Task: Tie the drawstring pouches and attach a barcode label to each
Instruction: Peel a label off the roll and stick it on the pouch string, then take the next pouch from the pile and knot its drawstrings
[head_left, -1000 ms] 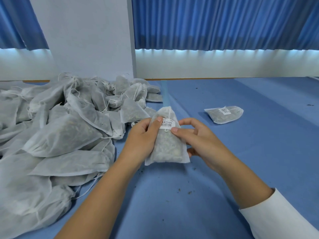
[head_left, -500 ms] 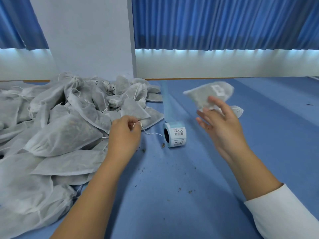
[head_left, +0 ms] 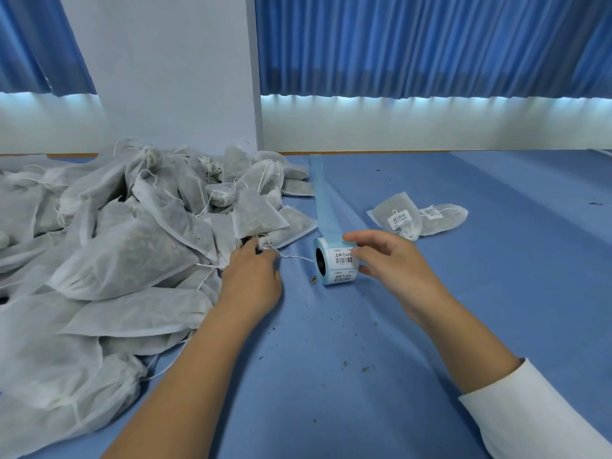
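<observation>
Surface: desk covered in a blue cloth (head_left: pixel 331 342), creased, with dark crumbs of dried matter (head_left: pixel 366 369) scattered near its front edge. Room: pleated blue curtains (head_left: pixel 414 44) hang along the far side above a white lower wall, and a plain white wall panel (head_left: pixel 165 67) stands between them. The left side of the desk carries a large heap of white non-woven drawstring pouches (head_left: pixel 116 253), filled and with loose cords. I see my left hand (head_left: pixel 251 279) at the heap's right edge, fingers curled and pinching the gathered neck of a single white pouch (head_left: pixel 256 215); its thin white cord (head_left: pixel 298 257) trails right across the cloth. Mid-desk stands a roll of white barcode labels (head_left: pixel 337 263) on its rim, its pale blue backing strip (head_left: pixel 323 200) running toward the far edge. My right hand (head_left: pixel 394 263), white sleeve (head_left: pixel 530 412) pushed up the forearm, sits just beside the roll, fingers loosely spread and holding nothing; I cannot tell whether the tips touch it. Toward the right, two labelled pouches (head_left: pixel 397 215) lie overlapping, flat on the cloth.
</observation>
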### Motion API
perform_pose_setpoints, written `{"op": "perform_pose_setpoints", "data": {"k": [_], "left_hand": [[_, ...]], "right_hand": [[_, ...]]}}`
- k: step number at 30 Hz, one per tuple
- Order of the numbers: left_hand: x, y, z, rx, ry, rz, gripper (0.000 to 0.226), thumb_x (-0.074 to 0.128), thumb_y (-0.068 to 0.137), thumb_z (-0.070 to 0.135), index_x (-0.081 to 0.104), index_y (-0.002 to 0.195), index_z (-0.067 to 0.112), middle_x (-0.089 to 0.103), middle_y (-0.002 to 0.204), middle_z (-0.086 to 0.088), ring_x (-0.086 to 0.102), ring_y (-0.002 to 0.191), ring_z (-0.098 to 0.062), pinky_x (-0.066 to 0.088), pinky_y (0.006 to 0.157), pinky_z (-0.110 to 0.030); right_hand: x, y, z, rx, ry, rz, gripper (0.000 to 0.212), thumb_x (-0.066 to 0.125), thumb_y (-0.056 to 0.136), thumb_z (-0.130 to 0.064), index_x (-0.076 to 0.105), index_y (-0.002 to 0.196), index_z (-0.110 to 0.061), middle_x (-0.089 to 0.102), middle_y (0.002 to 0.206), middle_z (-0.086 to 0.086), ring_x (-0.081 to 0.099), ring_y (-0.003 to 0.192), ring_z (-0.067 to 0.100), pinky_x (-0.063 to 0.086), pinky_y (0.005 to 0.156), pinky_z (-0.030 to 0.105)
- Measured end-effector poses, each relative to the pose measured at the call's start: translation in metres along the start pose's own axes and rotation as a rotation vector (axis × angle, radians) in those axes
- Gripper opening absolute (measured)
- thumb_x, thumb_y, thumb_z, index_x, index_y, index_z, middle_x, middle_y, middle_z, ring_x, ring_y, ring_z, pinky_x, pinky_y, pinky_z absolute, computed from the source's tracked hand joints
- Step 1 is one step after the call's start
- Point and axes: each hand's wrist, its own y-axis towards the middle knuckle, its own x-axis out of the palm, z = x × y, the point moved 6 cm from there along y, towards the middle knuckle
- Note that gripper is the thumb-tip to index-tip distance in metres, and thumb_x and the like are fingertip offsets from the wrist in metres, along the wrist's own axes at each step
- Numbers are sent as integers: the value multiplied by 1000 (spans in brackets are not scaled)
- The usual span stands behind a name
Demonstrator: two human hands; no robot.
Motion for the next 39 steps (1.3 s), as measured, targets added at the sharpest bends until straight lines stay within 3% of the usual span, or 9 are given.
{"op": "perform_pose_setpoints", "data": {"k": [8, 12, 14, 18, 25, 28, 31, 34, 39], "left_hand": [[5, 2, -3, -6, 160, -34, 34, 41, 99, 19, 56, 129, 13, 41, 145, -6, 40, 127, -29, 40, 95, -38], [6, 2, 1, 7, 187, -79, 30, 38, 100, 21, 54, 124, 13, 6, 166, -2, 37, 129, -30, 39, 97, -39], [7, 3, 2, 11, 181, -91, 34, 37, 100, 21, 49, 131, 12, 0, 167, 1, 36, 130, -29, 38, 99, -39], [7, 5, 4, 50, 150, -37, 51, 39, 99, 20, 34, 150, 13, 23, 160, 6, 38, 127, -25, 41, 97, -37], [-31, -2, 13, 133, -142, 307, 19, 54, 93, 5, 68, 105, 1, 63, 109, -13, 57, 100, -31, 44, 87, -37], [-59, -13, 19, 180, -253, 501, 6, 67, 88, 7, 70, 86, 3, 68, 90, -10, 61, 87, -28, 38, 77, -24], [-72, -23, 25, 234, -273, 545, 6, 71, 85, 10, 69, 80, 8, 68, 84, -2, 60, 82, -22, 32, 74, -17], [-75, -29, 35, 358, -275, 507, 6, 73, 82, 7, 69, 79, 8, 67, 84, -1, 60, 82, -21, 38, 77, -21], [-70, -35, 48, 532, -271, 473, 7, 75, 76, 1, 71, 80, 5, 69, 84, -6, 55, 84, -15, 41, 78, -24]], "right_hand": [[0, -1, -1, -30, -71, 8, 28, 58, 92, -8, 73, 95, -31, 71, 105, -8, 65, 97, 6, 52, 96, 32], [2, -1, -2, -46, -104, 5, 28, 58, 91, -8, 72, 95, -32, 71, 104, -9, 62, 89, 0, 51, 93, 31], [2, -1, -1, -50, -118, 4, 29, 58, 91, -8, 72, 95, -33, 71, 103, -10, 62, 87, -1, 51, 92, 31], [2, -1, -1, -62, -143, 7, 29, 58, 91, -9, 72, 94, -34, 70, 105, -7, 63, 95, 10, 51, 91, 30], [2, -2, -3, -133, -271, 21, 26, 60, 92, -11, 69, 98, -35, 64, 118, -13, 56, 114, 4, 43, 98, 24], [1, -4, -8, -171, -288, 56, 25, 61, 92, -13, 69, 98, -35, 62, 119, -14, 54, 113, 1, 43, 95, 19], [0, -10, -17, -276, -375, 151, 19, 66, 89, -20, 68, 96, -37, 58, 115, -12, 47, 115, 4, 37, 96, 17], [3, -18, -29, -389, -443, 189, 16, 71, 85, -27, 67, 90, -41, 57, 108, -12, 43, 112, 6, 28, 95, 7], [15, -27, -38, -528, -514, 196, 12, 79, 77, -34, 72, 87, -36, 61, 92, -16, 48, 102, 9, 35, 101, 39]]}}
